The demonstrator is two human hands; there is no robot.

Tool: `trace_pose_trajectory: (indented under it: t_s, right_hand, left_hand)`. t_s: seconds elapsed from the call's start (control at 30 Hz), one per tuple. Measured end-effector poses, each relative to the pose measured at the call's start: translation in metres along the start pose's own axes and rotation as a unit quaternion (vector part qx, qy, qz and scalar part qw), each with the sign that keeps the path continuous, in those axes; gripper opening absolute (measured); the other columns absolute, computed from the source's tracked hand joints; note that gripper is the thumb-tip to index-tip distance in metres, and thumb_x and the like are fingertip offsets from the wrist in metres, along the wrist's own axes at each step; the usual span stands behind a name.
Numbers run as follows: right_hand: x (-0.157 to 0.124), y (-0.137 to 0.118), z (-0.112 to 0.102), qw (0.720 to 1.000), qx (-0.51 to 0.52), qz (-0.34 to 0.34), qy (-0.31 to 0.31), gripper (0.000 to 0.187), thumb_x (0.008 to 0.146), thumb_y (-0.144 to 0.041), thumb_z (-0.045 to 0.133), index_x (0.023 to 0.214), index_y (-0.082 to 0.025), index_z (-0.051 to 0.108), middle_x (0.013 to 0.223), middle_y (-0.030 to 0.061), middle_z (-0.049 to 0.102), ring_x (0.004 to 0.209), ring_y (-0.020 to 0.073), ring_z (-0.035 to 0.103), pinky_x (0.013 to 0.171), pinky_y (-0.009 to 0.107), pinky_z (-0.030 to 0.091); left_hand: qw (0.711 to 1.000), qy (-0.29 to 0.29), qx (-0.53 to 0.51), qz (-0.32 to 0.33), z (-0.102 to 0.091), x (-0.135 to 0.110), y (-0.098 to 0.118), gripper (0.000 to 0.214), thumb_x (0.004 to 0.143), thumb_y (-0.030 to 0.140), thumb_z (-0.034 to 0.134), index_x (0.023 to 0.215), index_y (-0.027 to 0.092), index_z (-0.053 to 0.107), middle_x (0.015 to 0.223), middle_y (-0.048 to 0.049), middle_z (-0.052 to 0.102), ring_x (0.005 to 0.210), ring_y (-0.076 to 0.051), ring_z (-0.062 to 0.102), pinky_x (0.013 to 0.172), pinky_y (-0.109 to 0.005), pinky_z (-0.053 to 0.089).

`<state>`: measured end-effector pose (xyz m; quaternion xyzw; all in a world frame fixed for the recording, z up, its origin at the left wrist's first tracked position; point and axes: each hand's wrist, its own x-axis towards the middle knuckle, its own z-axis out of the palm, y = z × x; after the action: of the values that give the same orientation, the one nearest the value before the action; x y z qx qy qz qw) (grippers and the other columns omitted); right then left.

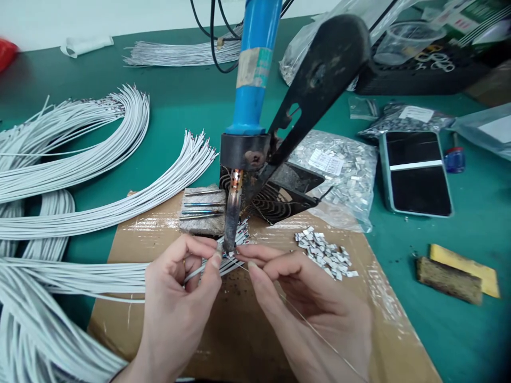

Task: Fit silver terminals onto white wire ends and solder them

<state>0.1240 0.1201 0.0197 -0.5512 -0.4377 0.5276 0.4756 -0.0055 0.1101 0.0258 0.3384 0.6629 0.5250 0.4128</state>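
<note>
A blue-handled soldering iron hangs tip-down in a black stand, its tip just above the cardboard sheet. My left hand pinches the end of a white wire under the tip. My right hand pinches a thin solder wire that runs back toward me, its end at the same spot. A small heap of metal parts lies just right of my fingers.
Bundles of white wires fan across the left of the green table. A small black fan sits behind the iron, with a bag of metal parts, a phone and sponge blocks to the right.
</note>
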Motion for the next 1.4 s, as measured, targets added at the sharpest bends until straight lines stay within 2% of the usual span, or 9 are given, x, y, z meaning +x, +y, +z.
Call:
trace_pose_trajectory:
  t_s: [0.63, 0.97, 1.2, 1.4]
  right_hand:
    - [0.0004, 0.0018, -0.0012, 1.0, -0.011, -0.016, -0.002, 0.022, 0.087, -0.025, 0.078, 0.068, -0.022, 0.067, 0.096, 0.0034, 0.083, 0.09, 0.0168, 0.079, 0.08, 0.02, 0.062]
    - [0.0019, 0.0046, -0.0019, 1.0, -0.01, -0.022, -0.003, 0.02, 0.086, -0.023, 0.077, 0.068, -0.023, 0.068, 0.094, 0.0032, 0.083, 0.09, 0.0162, 0.079, 0.079, 0.02, 0.061]
    - [0.0043, 0.0074, -0.0048, 0.998, -0.014, -0.048, -0.025, 0.018, 0.085, -0.022, 0.079, 0.069, -0.024, 0.07, 0.095, 0.0003, 0.084, 0.085, 0.0143, 0.08, 0.079, 0.017, 0.061]
    - [0.0009, 0.0049, -0.0012, 0.999, -0.009, -0.03, 0.006, 0.02, 0.085, -0.023, 0.079, 0.068, -0.024, 0.069, 0.093, 0.0014, 0.083, 0.088, 0.0168, 0.079, 0.078, 0.02, 0.062]
  left_hand:
    - [1.0, 0.015, 0.007, 0.008, -0.0002, 0.0012, -0.0003, 0.012, 0.079, 0.014, 0.072, 0.069, 0.02, 0.068, 0.077, 0.0024, 0.073, 0.056, -0.007, 0.059, 0.047, -0.014, 0.044]
    - [1.0, 0.008, 0.015, 0.01, 0.0014, 0.0003, -0.0007, 0.012, 0.078, 0.014, 0.072, 0.069, 0.019, 0.067, 0.076, 0.0017, 0.074, 0.057, -0.007, 0.061, 0.048, -0.014, 0.045]
    - [0.999, -0.017, 0.036, 0.012, -0.0038, -0.001, -0.002, 0.013, 0.083, 0.016, 0.071, 0.072, 0.021, 0.066, 0.075, 0.0004, 0.075, 0.054, -0.009, 0.057, 0.043, -0.016, 0.039]
    - [0.999, -0.002, 0.033, 0.011, -0.0023, -0.0016, -0.0025, 0.013, 0.082, 0.017, 0.071, 0.071, 0.021, 0.067, 0.075, 0.0009, 0.074, 0.056, -0.009, 0.058, 0.043, -0.016, 0.038]
